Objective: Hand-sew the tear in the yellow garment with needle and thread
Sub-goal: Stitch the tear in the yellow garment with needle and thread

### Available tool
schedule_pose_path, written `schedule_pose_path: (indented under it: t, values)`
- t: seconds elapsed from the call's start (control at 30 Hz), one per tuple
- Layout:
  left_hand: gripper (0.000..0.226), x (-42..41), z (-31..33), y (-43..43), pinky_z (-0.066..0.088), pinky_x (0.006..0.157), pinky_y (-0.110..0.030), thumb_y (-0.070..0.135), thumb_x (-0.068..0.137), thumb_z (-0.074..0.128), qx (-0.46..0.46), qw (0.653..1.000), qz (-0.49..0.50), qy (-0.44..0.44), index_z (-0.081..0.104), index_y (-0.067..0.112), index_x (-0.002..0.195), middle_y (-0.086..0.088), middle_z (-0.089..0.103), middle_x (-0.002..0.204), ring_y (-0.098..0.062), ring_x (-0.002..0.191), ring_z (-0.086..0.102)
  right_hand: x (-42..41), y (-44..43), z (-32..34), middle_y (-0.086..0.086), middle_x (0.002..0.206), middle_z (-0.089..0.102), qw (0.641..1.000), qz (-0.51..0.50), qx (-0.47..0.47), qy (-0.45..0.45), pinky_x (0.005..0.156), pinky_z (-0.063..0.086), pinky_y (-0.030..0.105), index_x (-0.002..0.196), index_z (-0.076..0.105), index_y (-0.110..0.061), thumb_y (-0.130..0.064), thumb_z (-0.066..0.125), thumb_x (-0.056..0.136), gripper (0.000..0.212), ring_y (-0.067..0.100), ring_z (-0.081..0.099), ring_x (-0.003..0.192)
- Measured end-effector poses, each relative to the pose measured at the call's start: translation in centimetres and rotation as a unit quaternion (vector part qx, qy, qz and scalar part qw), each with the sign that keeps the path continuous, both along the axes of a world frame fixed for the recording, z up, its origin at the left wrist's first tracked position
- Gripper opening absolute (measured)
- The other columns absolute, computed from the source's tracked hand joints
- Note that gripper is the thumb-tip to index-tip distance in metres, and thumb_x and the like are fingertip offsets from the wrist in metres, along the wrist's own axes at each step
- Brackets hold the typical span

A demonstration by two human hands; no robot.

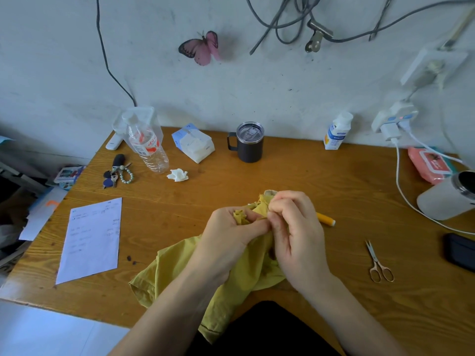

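The yellow garment (174,268) lies crumpled on the wooden table (257,176) at the near middle, and part of it is lifted between both hands. My left hand (228,235) grips a bunched fold of the fabric. My right hand (295,227) pinches the cloth right beside it, with fingertips closed at the fold. Needle and thread are too small to make out between the fingers. A yellow marker-like tube (326,218) lies just behind my right hand.
Small scissors (377,263) lie to the right. A sheet of paper (90,240) lies to the left. At the back stand a plastic bottle (147,145), tissue pack (192,142), dark mug (249,142) and keys (117,173). White cup (447,199), cable and phone (460,250) sit at right.
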State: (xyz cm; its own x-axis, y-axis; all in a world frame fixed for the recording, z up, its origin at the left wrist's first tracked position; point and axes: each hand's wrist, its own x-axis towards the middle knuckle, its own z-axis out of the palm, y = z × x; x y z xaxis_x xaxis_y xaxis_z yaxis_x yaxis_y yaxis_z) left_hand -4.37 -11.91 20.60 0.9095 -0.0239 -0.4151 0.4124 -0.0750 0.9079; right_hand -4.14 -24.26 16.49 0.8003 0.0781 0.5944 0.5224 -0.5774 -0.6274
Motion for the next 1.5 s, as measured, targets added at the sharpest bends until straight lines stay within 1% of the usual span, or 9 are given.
schedule_pose_path:
  t: [0.27, 0.4, 0.47, 0.53, 0.63, 0.77, 0.87, 1.37, 1.5]
  values:
    - [0.022, 0.2, -0.1, -0.3, 0.049, 0.046, -0.017, 0.016, 0.077, 0.074, 0.031, 0.999, 0.025, -0.001, 0.067, 0.003, 0.061, -0.001, 0.059, 0.049, -0.006, 0.045, 0.054, -0.4, 0.9, -0.1, 0.008, 0.093, 0.058, 0.996, -0.026, 0.026, -0.076, 0.064, 0.051, 0.037, 0.081, 0.063, 0.000, -0.003, 0.047, 0.088, 0.018, 0.016, 0.052, 0.084]
    - [0.021, -0.3, -1.1, -0.6, 0.046, 0.046, -0.019, 0.012, 0.080, 0.072, 0.049, 0.998, 0.012, 0.035, 0.067, 0.004, 0.060, -0.003, 0.057, 0.051, -0.012, 0.047, 0.054, 0.0, 0.9, 0.8, 0.001, 0.095, 0.054, 0.993, 0.002, 0.075, -0.094, 0.071, 0.046, 0.019, 0.090, 0.056, -0.007, -0.009, 0.042, 0.095, 0.016, 0.009, 0.051, 0.083]
    - [0.020, -0.5, -1.2, -0.8, 0.049, 0.047, -0.017, 0.012, 0.079, 0.073, 0.038, 0.998, 0.029, 0.048, 0.069, 0.008, 0.060, -0.002, 0.063, 0.052, -0.009, 0.046, 0.059, 0.4, 0.5, 1.2, 0.000, 0.085, 0.059, 0.988, 0.022, 0.149, -0.023, 0.069, 0.044, 0.014, 0.089, 0.057, -0.008, -0.006, 0.043, 0.095, 0.015, 0.005, 0.054, 0.077]
    - [0.018, -0.2, -1.0, -0.6, 0.052, 0.048, -0.019, 0.010, 0.080, 0.072, 0.023, 0.998, 0.051, 0.040, 0.071, 0.007, 0.062, -0.002, 0.066, 0.052, -0.009, 0.047, 0.062, 0.5, 0.2, 1.4, -0.001, 0.073, 0.062, 0.956, 0.049, 0.263, 0.118, 0.055, 0.042, 0.016, 0.087, 0.053, -0.015, -0.012, 0.043, 0.097, 0.015, 0.004, 0.050, 0.059]
    - [0.018, 0.3, -0.5, -0.1, 0.054, 0.050, -0.022, 0.010, 0.080, 0.071, 0.009, 0.998, 0.064, 0.029, 0.071, 0.007, 0.063, -0.004, 0.068, 0.055, -0.013, 0.050, 0.065, 0.5, -0.7, 1.4, -0.001, 0.060, 0.055, 0.873, 0.076, 0.402, 0.266, 0.042, 0.034, 0.016, 0.081, 0.052, -0.016, -0.023, 0.042, 0.095, 0.018, 0.006, 0.039, 0.045]
    - [0.017, 0.4, -0.2, 0.7, 0.057, 0.055, -0.024, 0.012, 0.081, 0.070, 0.002, 0.997, 0.078, 0.019, 0.073, 0.009, 0.065, -0.010, 0.071, 0.066, -0.017, 0.058, 0.067, 1.3, -2.2, 1.4, -0.007, 0.053, 0.045, 0.752, 0.086, 0.567, 0.325, 0.038, 0.033, 0.015, 0.070, 0.054, -0.017, -0.013, 0.036, 0.099, 0.035, 0.005, 0.035, 0.042]
    - [0.021, 0.5, 0.1, 1.3, 0.056, 0.055, -0.025, 0.012, 0.082, 0.069, -0.012, 0.996, 0.093, 0.010, 0.072, 0.015, 0.061, -0.008, 0.071, 0.065, -0.017, 0.059, 0.068, 1.9, -3.4, 1.6, -0.007, 0.050, 0.043, 0.698, 0.086, 0.635, 0.320, 0.037, 0.034, 0.015, 0.068, 0.055, -0.016, -0.010, 0.033, 0.099, 0.039, 0.004, 0.036, 0.040]
    - [0.011, 0.7, 0.4, 3.7, 0.049, 0.046, -0.013, 0.014, 0.083, 0.068, 0.012, 0.982, 0.180, -0.059, 0.071, 0.015, 0.072, 0.005, 0.070, 0.058, -0.003, 0.052, 0.066, 2.7, -9.8, 1.4, -0.009, 0.056, 0.038, 0.608, -0.061, 0.748, 0.260, 0.042, 0.032, 0.013, 0.079, 0.050, -0.016, -0.015, 0.037, 0.098, 0.023, 0.002, 0.034, 0.044]
    - [0.020, 0.8, 0.5, 4.2, 0.047, 0.043, -0.012, 0.013, 0.082, 0.069, 0.024, 0.976, 0.204, -0.071, 0.071, 0.020, 0.064, 0.008, 0.069, 0.054, 0.000, 0.049, 0.064, 2.8, -11.2, 0.4, -0.009, 0.056, 0.040, 0.585, -0.097, 0.767, 0.246, 0.043, 0.033, 0.013, 0.084, 0.052, -0.017, -0.017, 0.038, 0.099, 0.020, 0.002, 0.036, 0.045]
